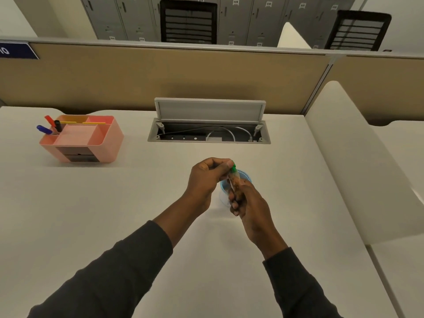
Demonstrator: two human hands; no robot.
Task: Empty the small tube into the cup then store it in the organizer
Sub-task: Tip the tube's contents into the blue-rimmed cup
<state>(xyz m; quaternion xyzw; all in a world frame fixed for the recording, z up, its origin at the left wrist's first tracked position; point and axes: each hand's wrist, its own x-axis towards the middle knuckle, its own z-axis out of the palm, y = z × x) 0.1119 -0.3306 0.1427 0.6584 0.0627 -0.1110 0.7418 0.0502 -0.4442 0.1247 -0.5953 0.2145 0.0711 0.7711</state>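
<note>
A small clear tube (234, 180) with brown contents and a green cap (233, 168) is held upright over the desk's middle. My right hand (249, 207) grips the tube's body from below. My left hand (207, 180) pinches the green cap with thumb and fingers. Directly behind and under the tube stands a clear cup with a blue rim (246, 176), mostly hidden by my hands. The pink organizer (91, 138) sits at the far left of the desk, with open top compartments and two dark drawers in front.
Red, black and blue pens (51, 126) stand in the organizer's left corner. An open cable hatch (208, 131) with white cables lies in the desk behind the cup. A tan partition runs along the back and a white divider (358, 161) stands on the right.
</note>
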